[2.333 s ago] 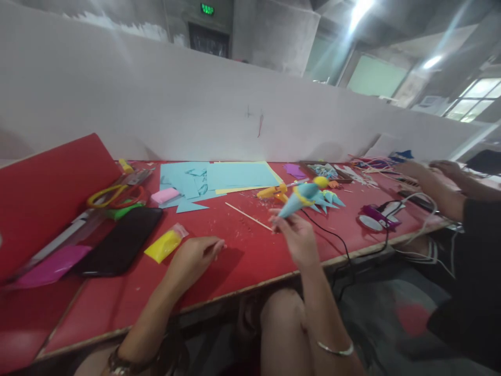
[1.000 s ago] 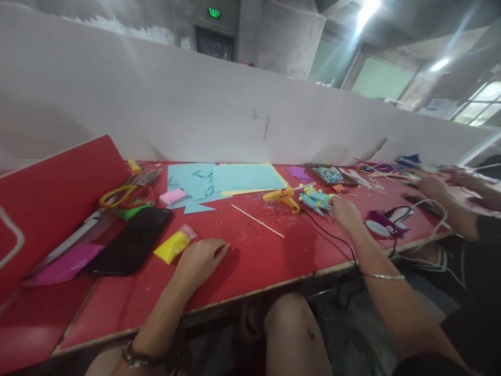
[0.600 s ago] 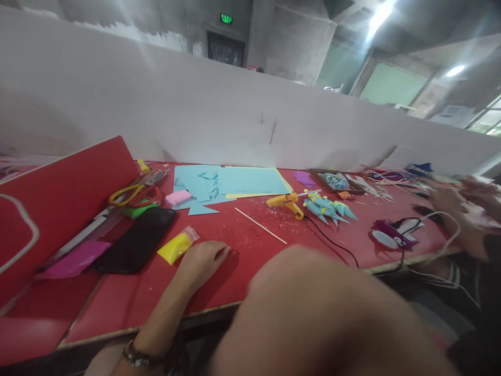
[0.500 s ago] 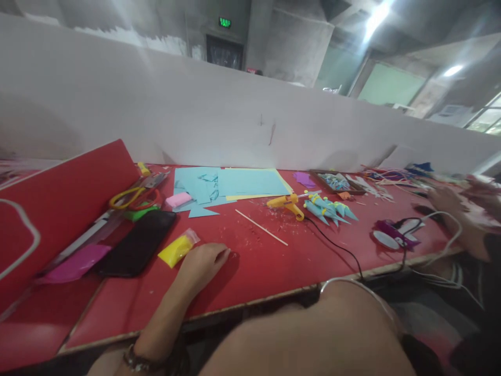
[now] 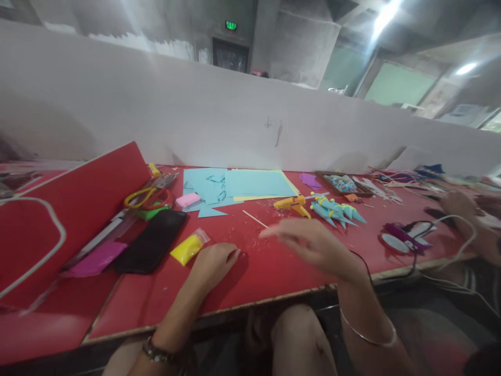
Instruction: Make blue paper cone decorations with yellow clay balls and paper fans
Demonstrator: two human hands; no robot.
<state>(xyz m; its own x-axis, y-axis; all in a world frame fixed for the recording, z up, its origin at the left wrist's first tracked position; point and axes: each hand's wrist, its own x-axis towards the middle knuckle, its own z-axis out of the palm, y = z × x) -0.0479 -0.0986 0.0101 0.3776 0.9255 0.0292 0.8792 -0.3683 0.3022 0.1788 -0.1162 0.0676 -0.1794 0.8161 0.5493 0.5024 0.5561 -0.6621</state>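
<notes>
Curled on the red table, my left hand (image 5: 216,263) rests beside a small bag of yellow clay (image 5: 188,248); its fingers are closed and nothing shows in them. My right hand (image 5: 313,243), slightly blurred, hovers over the table with its fingers stretched forward and nothing in it. Under its fingertips lies a thin pale stick (image 5: 254,218), its near end hidden by the hand. Just beyond are an orange glue gun (image 5: 291,204) and several light-blue paper cones (image 5: 338,211) with yellow trim.
Blue paper sheets (image 5: 258,184) lie at the back, with a pink block (image 5: 188,200) near them. To the left are a black phone (image 5: 152,243), yellow-handled scissors (image 5: 139,198) and a pink packet (image 5: 97,258). A purple device with cables (image 5: 407,237) and another person's hand (image 5: 457,203) are right.
My right hand has come up from below the table edge and reached forward over the stick. My left hand stays on the table. The view has shifted slightly.
</notes>
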